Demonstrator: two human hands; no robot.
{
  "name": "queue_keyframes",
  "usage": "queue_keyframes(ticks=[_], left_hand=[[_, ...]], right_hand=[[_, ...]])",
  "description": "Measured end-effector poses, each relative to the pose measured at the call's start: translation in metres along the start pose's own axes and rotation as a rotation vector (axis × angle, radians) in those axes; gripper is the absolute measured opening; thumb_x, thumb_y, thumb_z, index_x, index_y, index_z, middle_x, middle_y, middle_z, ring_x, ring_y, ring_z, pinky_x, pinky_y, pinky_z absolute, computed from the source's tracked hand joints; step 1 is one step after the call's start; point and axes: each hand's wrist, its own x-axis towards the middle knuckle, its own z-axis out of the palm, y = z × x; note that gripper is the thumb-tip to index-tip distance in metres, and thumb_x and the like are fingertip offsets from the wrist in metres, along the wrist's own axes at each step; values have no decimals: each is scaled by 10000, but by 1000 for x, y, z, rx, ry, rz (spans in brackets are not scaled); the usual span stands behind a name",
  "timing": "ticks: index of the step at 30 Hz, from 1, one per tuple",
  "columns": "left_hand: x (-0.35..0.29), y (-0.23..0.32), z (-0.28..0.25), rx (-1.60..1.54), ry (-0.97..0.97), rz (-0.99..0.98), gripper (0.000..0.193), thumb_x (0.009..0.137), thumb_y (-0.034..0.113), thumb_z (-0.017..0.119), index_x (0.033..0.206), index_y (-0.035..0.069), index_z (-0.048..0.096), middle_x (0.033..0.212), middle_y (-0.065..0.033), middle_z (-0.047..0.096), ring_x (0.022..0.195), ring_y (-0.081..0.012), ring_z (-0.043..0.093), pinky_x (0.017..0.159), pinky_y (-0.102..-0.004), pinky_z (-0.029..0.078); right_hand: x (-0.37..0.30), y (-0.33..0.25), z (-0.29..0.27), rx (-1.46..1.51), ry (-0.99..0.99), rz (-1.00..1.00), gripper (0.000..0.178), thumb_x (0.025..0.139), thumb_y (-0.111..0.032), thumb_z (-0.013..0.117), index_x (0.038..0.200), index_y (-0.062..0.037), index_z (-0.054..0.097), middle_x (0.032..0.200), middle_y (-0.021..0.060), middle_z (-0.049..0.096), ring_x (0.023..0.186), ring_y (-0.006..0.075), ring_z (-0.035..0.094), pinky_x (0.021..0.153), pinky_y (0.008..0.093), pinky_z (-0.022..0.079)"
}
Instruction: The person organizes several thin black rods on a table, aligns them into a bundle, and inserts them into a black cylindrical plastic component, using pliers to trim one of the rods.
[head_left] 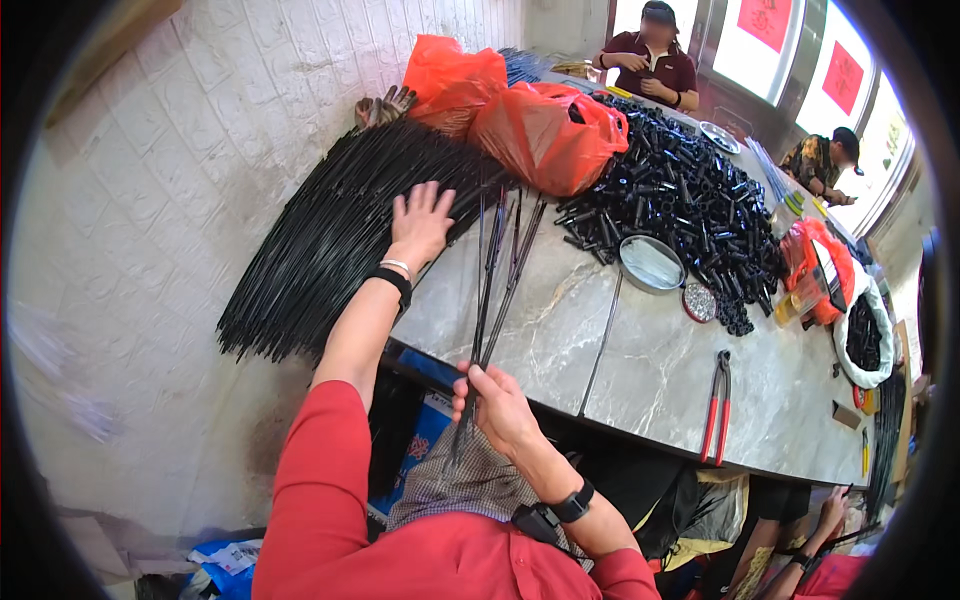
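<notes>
A wide heap of thin black rods [310, 240] covers the left end of the table and juts past its edge. On top of it lies my left hand [422, 225], open, fingers spread, palm down. Close to my body, my right hand [497, 405] is closed round several thin dark rods [486, 290], which fan out over the tabletop. Their upper ends reach toward the heap and a red plastic bag [550, 140]. What the rods' lower ends look like below my fist is blurred.
Short black tubular parts [680, 190] form a big pile mid-table, beside a round metal dish [651, 264] and a small tin [699, 302]. Red-handled pliers [716, 410] lie near the front edge. A white sack [868, 335] stands right. Co-workers sit across the table and at lower right.
</notes>
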Motion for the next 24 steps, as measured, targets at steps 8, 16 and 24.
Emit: queue_keyframes(ticks=[8,16,24], left_hand=[[6,12,7,-70,54,19,910,818,572,584,1487,82,208,1545,-197,144,1435,-352,114,1138,-532,119],[26,2,30,-56,47,-130,991,803,658,532,1496,51,165,1555,-191,125,1445,-333,88,1134,-570,59],[39,11,27,38,10,-103,786,909,553,447,1502,106,191,1559,-179,131,1446,-336,98,1110,-606,96]], right_hand=[[-17,-36,3,5,36,52,174,988,-165,453,1091,-32,495,796,61,557,636,162,561,568,326,515],[-38,-80,12,-29,126,9,246,1019,-254,420,1104,-32,483,658,-31,354,458,55,312,383,212,252],[-112,-126,28,-196,67,-216,266,1029,-212,368,1152,-8,486,622,-32,325,417,47,287,342,218,237]])
